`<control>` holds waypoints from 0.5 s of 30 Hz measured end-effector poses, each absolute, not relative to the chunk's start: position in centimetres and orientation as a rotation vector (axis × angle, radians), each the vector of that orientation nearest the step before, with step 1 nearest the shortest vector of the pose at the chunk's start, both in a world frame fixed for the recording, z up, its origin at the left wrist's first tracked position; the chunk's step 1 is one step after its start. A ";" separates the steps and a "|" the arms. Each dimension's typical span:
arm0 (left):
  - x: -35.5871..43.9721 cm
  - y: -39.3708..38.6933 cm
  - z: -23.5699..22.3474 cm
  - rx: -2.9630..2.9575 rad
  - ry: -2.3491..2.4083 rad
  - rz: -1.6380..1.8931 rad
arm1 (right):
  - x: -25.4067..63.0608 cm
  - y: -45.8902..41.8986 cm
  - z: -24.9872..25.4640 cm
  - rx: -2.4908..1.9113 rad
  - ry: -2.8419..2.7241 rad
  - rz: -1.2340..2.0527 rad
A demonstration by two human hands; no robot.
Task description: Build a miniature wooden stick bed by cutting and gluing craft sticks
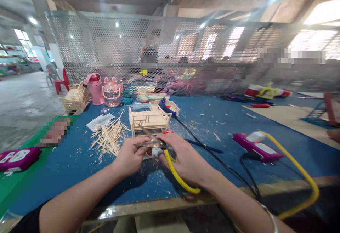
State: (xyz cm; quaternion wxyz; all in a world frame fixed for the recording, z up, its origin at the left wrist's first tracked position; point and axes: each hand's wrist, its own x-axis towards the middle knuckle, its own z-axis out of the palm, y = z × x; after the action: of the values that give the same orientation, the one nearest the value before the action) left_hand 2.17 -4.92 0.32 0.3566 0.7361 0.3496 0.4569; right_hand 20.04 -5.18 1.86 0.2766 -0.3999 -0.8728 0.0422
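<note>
My right hand (187, 157) is closed round a pair of scissors (178, 177) with yellow handles. The scissor blades stand apart and point left, towards my other hand. My left hand (129, 158) is closed in a pinch at the lower blade; whatever lies between its fingertips is too small to make out. Just beyond both hands stands a small wooden furniture model (150, 119) with railings. A loose pile of thin wooden sticks (110, 136) lies left of it. Behind the model, a blue glue gun (168, 109) trails a black cable.
A pink bottle (95, 89) and a clear pink-lidded bottle (111, 93) stand at the back left, near stacked wooden models (75, 98). On the right lies a purple power strip (256, 148) with a yellow cord (294, 158). A perforated metal screen (106, 49) bounds the blue table's back.
</note>
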 end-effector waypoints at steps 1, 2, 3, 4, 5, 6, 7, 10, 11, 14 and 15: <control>2.1 -5.0 0.3 1.922 0.911 1.180 | 20.1 -5.1 1.8 -1.078 -2.357 0.103; 2.1 -5.0 0.3 1.931 0.921 1.184 | 20.1 -5.0 1.8 -1.080 -2.371 0.100; 2.1 -5.0 0.3 1.929 0.933 1.191 | 20.1 -4.9 1.7 -1.078 -2.387 0.104; 2.0 -5.1 0.3 1.917 0.945 1.199 | 20.2 -4.9 1.7 -1.073 -2.398 0.110; 2.0 -5.1 0.2 1.903 0.955 1.205 | 20.2 -4.8 1.7 -1.066 -2.405 0.113; 2.0 -5.1 0.1 1.891 0.961 1.208 | 20.2 -4.8 1.8 -1.058 -2.407 0.112; 1.9 -5.1 0.1 1.880 0.964 1.206 | 20.2 -4.8 1.8 -1.052 -2.408 0.107; 1.9 -5.0 -0.1 1.866 0.959 1.182 | 20.2 -4.8 2.0 -1.053 -2.418 0.100; 1.8 -4.9 -0.1 1.865 0.962 1.174 | 20.2 -4.9 2.1 -1.057 -2.424 0.102; 1.8 -5.0 -0.1 1.855 0.984 1.164 | 20.3 -4.9 2.4 -1.058 -2.447 0.132; 1.8 -5.0 0.0 1.847 0.994 1.158 | 20.4 -4.9 2.5 -1.058 -2.460 0.149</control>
State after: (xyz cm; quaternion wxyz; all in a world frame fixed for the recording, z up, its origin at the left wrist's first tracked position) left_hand 1.84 -5.05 0.00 0.3643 0.7179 0.3865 0.4501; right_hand 20.40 -4.94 2.53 0.2277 -0.3841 -0.8931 0.0542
